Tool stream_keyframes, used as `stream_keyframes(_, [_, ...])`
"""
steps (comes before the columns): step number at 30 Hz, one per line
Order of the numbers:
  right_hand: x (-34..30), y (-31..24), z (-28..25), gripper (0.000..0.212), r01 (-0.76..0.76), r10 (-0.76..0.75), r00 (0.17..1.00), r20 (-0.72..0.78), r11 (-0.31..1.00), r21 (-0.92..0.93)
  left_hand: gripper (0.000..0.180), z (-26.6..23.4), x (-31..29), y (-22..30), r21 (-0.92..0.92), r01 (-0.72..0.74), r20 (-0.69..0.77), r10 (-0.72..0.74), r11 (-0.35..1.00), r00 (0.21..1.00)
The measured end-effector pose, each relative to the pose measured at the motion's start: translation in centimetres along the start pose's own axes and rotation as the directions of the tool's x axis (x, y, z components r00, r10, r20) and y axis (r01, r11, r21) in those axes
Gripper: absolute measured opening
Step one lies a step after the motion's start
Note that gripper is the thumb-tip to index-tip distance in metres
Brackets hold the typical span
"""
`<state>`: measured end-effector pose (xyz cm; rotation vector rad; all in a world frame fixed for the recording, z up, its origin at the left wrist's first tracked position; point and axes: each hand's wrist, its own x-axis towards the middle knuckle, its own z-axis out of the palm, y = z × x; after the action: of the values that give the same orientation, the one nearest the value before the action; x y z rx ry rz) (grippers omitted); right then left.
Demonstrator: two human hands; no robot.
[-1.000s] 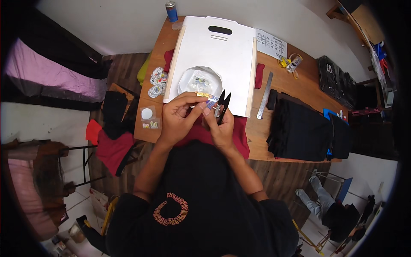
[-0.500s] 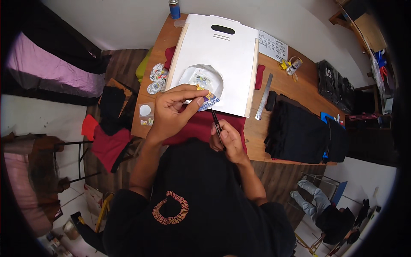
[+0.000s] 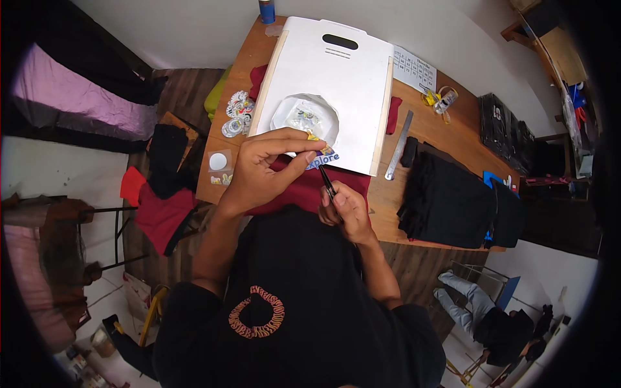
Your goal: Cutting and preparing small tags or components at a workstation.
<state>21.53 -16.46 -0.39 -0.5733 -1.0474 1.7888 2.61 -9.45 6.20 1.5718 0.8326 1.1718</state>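
Pinched between the thumb and fingers of my left hand [image 3: 262, 167] is a small printed sticker [image 3: 323, 160] with blue lettering and yellow and purple parts. My right hand [image 3: 345, 205] is closed around a slim black pointed tool [image 3: 328, 185], whose tip is at the sticker's lower edge; its exact kind is unclear. Both hands are at the near edge of a white board [image 3: 359, 97] with a handle slot. A rounded opening in the board holds crumpled white film [image 3: 282, 115] and small printed pieces, partly hidden by my left hand. Dark red fabric [image 3: 278, 202] lies beneath the board.
Round stickers [image 3: 237, 124] and a white disc [image 3: 218, 161] lie left of the board. To the right are a metal ruler [image 3: 401, 145], a tape roll [image 3: 445, 100], a printed sheet [image 3: 415, 68] and folded black cloth [image 3: 443, 194]. A blue can [image 3: 266, 11] stands far left. Another person [image 3: 498, 323] is at lower right.
The sticker has shifted slightly to the right and turned, with my left fingers still pinching it. The tool's tip stays close to it. The whole view has tilted a little.
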Motion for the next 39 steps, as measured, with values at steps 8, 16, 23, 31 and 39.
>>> stream_keyframes(8, [-0.2,0.7,0.0,0.029,-0.02,0.021,0.999,-0.025,1.0,0.005,0.022,0.0,0.1,0.2,0.046,-0.009,-0.006,0.009,0.999,1.0])
stream_keyframes(16, [0.0,0.7,0.2,0.036,-0.032,0.031,0.999,-0.041,0.999,-0.033,0.025,0.1,0.0,0.7,0.238,-0.108,-0.031,0.119,0.965,0.992])
stream_keyframes(23, [0.1,0.9,0.2,0.03,-0.022,0.023,0.999,-0.04,0.999,0.027,0.025,0.2,0.0,0.6,0.242,-0.117,-0.037,0.129,0.963,0.991])
stream_keyframes(31, [0.2,1.0,0.2,0.029,-0.021,0.022,0.999,-0.043,1.0,0.022,0.024,0.3,0.1,0.6,0.259,-0.114,-0.037,0.128,0.959,0.991])
stream_keyframes(39, [0.3,1.2,0.2,0.029,-0.022,0.023,0.999,-0.04,0.999,0.041,0.024,0.2,0.1,0.4,0.249,-0.114,-0.038,0.128,0.962,0.991])
